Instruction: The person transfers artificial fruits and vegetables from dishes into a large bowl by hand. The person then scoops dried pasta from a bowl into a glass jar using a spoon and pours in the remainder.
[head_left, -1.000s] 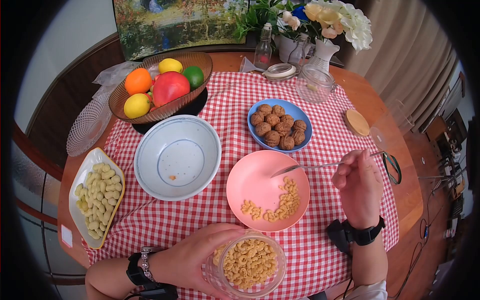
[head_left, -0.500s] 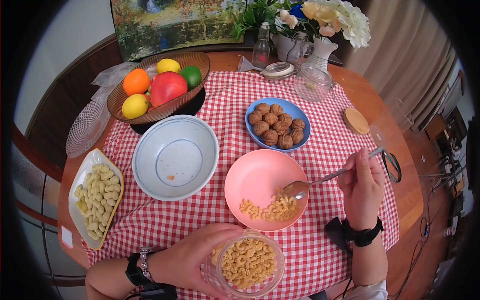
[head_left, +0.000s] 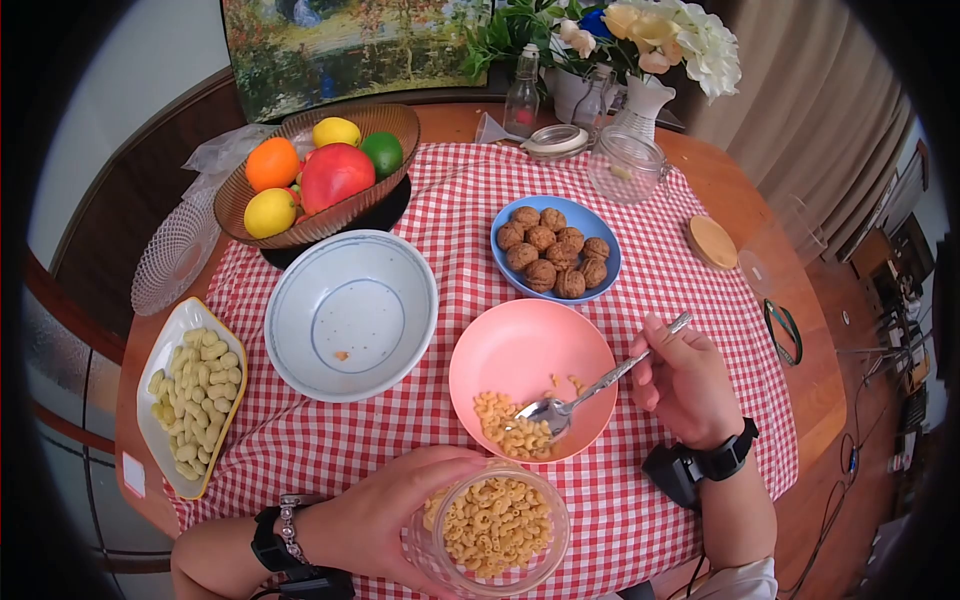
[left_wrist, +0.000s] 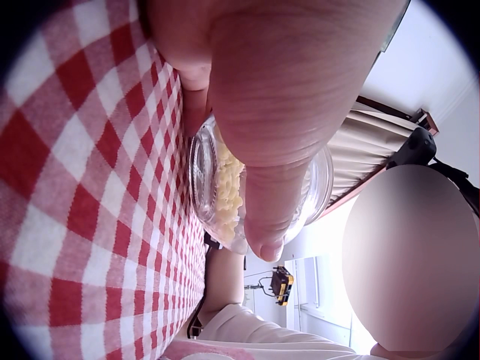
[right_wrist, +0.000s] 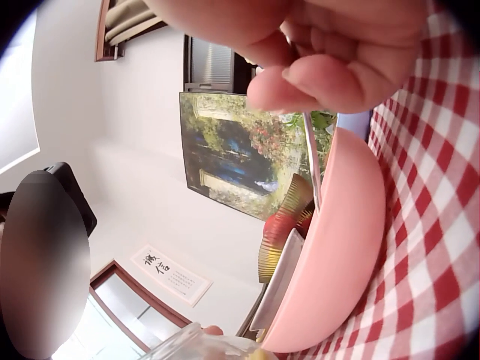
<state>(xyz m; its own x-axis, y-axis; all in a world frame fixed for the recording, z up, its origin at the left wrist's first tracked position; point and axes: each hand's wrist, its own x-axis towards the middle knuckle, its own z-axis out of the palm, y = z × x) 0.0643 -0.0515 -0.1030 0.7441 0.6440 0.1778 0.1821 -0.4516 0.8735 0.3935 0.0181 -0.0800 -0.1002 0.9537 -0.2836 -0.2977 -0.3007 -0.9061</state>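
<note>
My left hand (head_left: 385, 515) curls round a clear jar (head_left: 556, 535) holding small pasta (head_left: 496, 525), at the table's near edge; the left wrist view shows the thumb along the jar's side (left_wrist: 229, 225). My right hand (head_left: 690, 385) pinches the handle of a metal spoon (head_left: 612, 376). The spoon's bowl rests among loose pasta (head_left: 492, 408) at the near side of a pink plate (head_left: 510, 335). In the right wrist view the fingers (right_wrist: 322, 82) hold the handle (right_wrist: 312, 161) above the pink plate's side (right_wrist: 337, 240).
A white-blue bowl (head_left: 360, 318) stands left of the pink plate, with peanuts on a dish (head_left: 160, 440) further left. Behind are walnuts on a blue plate (head_left: 508, 278), a fruit bowl (head_left: 235, 215), an open glass jar (head_left: 628, 170), bottles and flowers. A wooden lid (head_left: 712, 243) lies right.
The right hand has lowered and moved nearer the plate. Its spoon has swept from the plate's right side toward the near side, and pasta has shifted left with it. The left hand stays on the jar.
</note>
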